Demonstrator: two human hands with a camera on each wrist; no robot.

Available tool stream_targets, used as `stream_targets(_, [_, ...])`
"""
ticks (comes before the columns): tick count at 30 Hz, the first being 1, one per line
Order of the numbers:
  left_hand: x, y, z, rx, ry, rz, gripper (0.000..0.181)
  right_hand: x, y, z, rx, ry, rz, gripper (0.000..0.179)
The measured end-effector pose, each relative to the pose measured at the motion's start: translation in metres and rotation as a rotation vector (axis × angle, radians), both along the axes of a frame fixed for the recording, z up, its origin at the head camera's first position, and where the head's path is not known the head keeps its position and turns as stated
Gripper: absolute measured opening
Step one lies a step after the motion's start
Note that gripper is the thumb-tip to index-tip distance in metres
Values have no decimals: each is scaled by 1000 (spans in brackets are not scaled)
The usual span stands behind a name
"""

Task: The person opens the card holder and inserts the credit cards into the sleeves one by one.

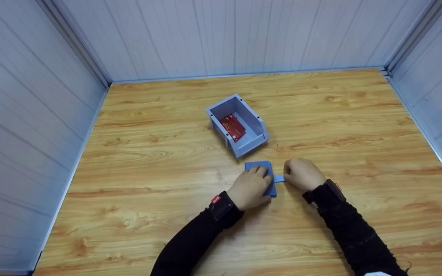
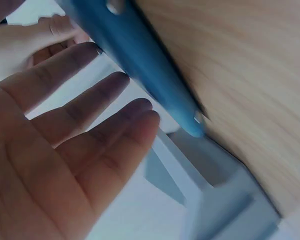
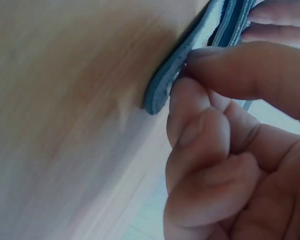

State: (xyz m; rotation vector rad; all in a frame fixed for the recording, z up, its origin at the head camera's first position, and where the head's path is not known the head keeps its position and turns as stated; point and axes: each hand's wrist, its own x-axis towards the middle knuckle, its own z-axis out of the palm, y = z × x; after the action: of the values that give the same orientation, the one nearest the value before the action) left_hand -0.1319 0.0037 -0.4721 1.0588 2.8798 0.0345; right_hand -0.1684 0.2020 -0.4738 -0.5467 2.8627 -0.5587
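Observation:
A blue wallet (image 1: 260,165) lies flat on the wooden table, with a light-blue strap (image 1: 279,178) sticking out from its right side. My left hand (image 1: 251,186) rests on top of the wallet; in the left wrist view its fingers (image 2: 97,112) are extended, tips against the blue cover (image 2: 140,65). The right hand (image 1: 303,174) pinches the strap between thumb and curled index finger. Close up in the right wrist view, the strap's rounded end (image 3: 157,97) shows beside the fingertips, and the wallet's layered edge (image 3: 232,25) appears behind.
Beyond the wallet stands a grey open-front bin (image 1: 249,145), set at an angle. Red cards (image 1: 231,126), the top one printed "VIP", lie inside it. Pale panel walls (image 1: 221,38) enclose the table at the back and both sides.

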Motion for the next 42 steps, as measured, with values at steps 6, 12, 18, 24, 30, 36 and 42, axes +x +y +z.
stream_targets(6, [2,13,-1,-45,-4,31,53,0,-2,1,-1,-3,9,9])
stream_targets(12, [1,14,0,-57,11,31,43,0,-4,0,-8,-5,19,11])
stream_targets(18, [2,11,3,-14,85,-1,38,-1,-3,0,-7,-12,17,8])
stream_targets(24, [4,2,10,48,157,-26,38,-2,-2,-1,-10,-11,19,8])
stream_targets(30, [9,-9,21,112,134,4,51,-2,0,-1,-22,-5,24,7])
stream_targets(36, [13,-25,29,160,152,73,54,-1,0,-2,-26,30,28,7])
stream_targets(42, [18,-41,31,222,192,165,49,0,0,-2,-10,39,26,8])
